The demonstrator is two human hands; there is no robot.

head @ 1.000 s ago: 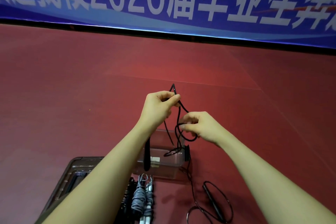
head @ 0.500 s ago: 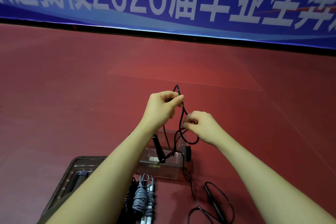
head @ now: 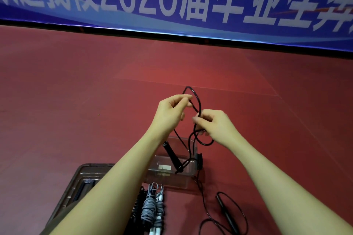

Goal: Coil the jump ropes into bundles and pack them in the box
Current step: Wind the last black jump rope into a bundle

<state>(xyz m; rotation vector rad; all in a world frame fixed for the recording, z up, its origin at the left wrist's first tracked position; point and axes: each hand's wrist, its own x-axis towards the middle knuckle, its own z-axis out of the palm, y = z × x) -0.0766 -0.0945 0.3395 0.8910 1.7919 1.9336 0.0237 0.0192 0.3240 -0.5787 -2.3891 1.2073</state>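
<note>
Fingers [head: 186, 99] of our left hand [head: 170, 114] are curled, thumb and forefinger pinching the black jump rope [head: 198, 105] just below the small loop that stands up above the hand. Our right hand [head: 215, 128] sits just beside and a little lower, its fingers bent inward and pinching the same cord where it comes down from that loop; a second loop hangs beneath this hand. From the head view, both hands are raised above the clear plastic box [head: 172, 170], which stands on the red floor [head: 76, 101]. One black handle [head: 172, 155] of the rope hangs tilted down into the box, its lower end near the box bottom, where a pale label shows. More cord trails over the box's right wall and down to the floor, where it curls around the other black handle [head: 227, 213] lying to the right of the box. Nearer to us, just in front of the box, a grey coiled rope bundle [head: 150, 208] lies beside a black bundle [head: 138, 206] partly hidden by our left forearm. A dark tray-like lid [head: 76, 183] lies at lower left. A blue banner [head: 172, 2] with white characters and "2026" runs across the far edge.
</note>
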